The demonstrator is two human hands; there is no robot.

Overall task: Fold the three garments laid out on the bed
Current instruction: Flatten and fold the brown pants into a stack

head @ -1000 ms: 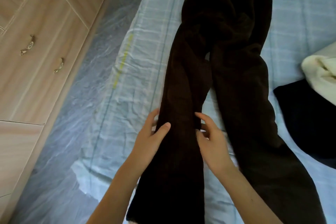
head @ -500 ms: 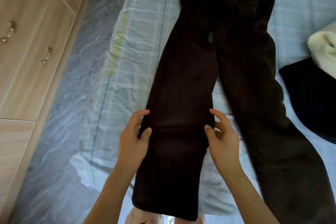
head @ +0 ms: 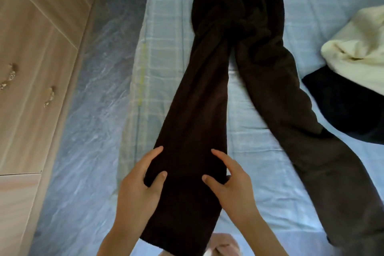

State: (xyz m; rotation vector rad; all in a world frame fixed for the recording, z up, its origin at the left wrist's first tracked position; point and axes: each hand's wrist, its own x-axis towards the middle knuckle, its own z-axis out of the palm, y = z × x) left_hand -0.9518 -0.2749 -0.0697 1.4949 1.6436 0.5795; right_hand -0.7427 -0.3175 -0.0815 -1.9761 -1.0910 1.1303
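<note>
1. Across the whole right side of the view we see the bed (head: 259,172), covered by a pale blue checked sheet that is wrinkled near its left edge.
2. Left of the bed we see a wooden wardrobe (head: 37,58) with small metal handles (head: 49,96), and between it and the bed a strip of grey marbled floor (head: 87,131).
3. Along the middle of the bed lie the dark brown trousers (head: 209,81), fleecy in texture, waist at the far end and bunched there, the two legs spreading apart toward us with sheet showing between them.
4. At the right edge we see a black garment (head: 342,108) flat on the sheet, close beside the right trouser leg; whether they touch we cannot tell.
5. Partly over the black garment's far end lies a cream garment (head: 357,56), crumpled.
6. Our left hand (head: 138,191) grips the left edge of the left trouser leg, thumb on top, fingers curled under the fabric.
7. Our right hand (head: 230,185) holds the same leg's right edge, thumb and forefinger spread on top, the remaining fingers tucked beneath.
</note>
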